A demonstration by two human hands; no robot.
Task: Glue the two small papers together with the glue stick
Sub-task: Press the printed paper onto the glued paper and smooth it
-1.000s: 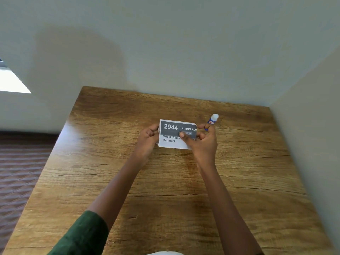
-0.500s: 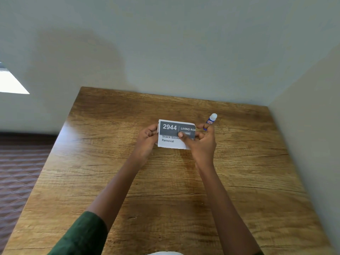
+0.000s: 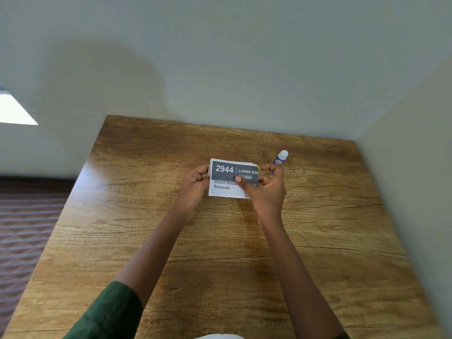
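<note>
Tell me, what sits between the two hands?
In the head view, the printed paper spans the gap: the left hand grips its left edge, the right hand pinches its right side.

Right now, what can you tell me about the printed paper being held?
The printed paper is a small white rectangular slip. A dark grey band across its top reads "2944" and "LIVING RO", partly covered; black text below reads "Snack Baske" and "Removal". It is held printed side up over the wooden table. The left hand grips its left edge; the right hand pinches its right side, thumb on the front. A second edge along the top suggests another sheet behind.
</note>
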